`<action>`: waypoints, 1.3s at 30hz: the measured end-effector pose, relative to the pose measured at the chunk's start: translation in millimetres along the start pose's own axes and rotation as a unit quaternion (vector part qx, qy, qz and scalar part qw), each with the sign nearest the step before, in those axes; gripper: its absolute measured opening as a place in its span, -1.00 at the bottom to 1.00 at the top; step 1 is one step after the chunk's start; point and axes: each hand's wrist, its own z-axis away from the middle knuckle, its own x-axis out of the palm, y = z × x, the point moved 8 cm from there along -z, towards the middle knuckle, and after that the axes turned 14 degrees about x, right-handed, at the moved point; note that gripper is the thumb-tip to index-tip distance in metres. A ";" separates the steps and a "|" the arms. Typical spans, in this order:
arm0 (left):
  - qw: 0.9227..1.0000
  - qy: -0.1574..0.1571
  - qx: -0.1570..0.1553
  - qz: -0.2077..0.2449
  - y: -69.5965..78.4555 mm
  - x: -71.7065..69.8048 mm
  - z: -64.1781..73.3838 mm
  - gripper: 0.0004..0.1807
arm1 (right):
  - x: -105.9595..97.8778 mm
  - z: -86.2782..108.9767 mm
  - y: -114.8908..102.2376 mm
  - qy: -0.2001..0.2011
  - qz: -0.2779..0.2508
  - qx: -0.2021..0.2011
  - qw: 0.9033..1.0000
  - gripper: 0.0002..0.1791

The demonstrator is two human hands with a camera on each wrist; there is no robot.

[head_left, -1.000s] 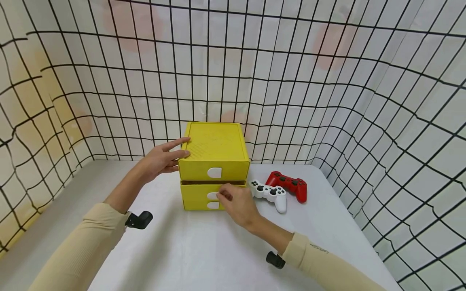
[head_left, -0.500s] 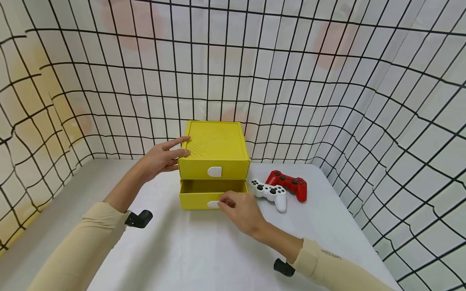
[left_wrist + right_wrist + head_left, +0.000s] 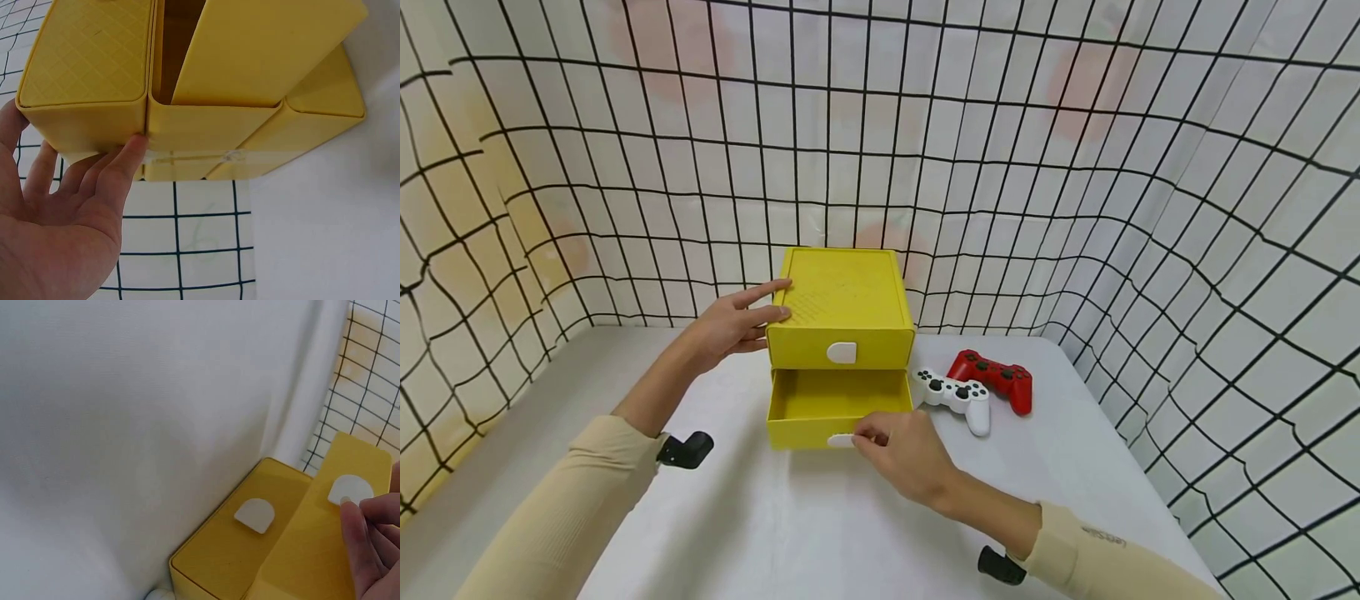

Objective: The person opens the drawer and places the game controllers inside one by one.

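Black netting (image 3: 865,108) surrounds a white table (image 3: 820,533). On it stands a yellow drawer cabinet (image 3: 842,287), between the person's two hands, its middle drawer (image 3: 805,433) pulled out toward the person, ahead and to the left of the right hand (image 3: 906,458). The left hand (image 3: 722,329) touches the cabinet's left side and top edge, its fingers spread and fairly straight. Just right of the cabinet lie a white game controller (image 3: 951,392) and, behind it, a red game controller (image 3: 992,379). The right hand pinches the drawer's white pull tab (image 3: 351,487) between thumb and finger.
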 end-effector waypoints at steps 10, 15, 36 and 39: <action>1.000 0.003 0.002 0.003 0.3 -0.5 -1.5 -0.21 | -1.7 10.6 -10.9 -0.021 0.036 -0.010 0.999 -0.93; 1.000 0.002 0.001 0.007 0.4 -0.1 -1.3 -0.21 | -1.8 12.3 -10.6 -0.033 0.032 -0.007 0.999 -0.93; 1.000 -0.006 0.006 0.004 0.7 -0.5 0.5 -0.22 | -65.1 -15.0 -17.3 0.019 0.031 0.006 0.999 -0.95; 1.000 -0.006 0.005 0.001 0.3 -0.1 0.3 -0.21 | -79.2 -24.8 -8.8 0.043 0.025 0.022 0.999 -0.95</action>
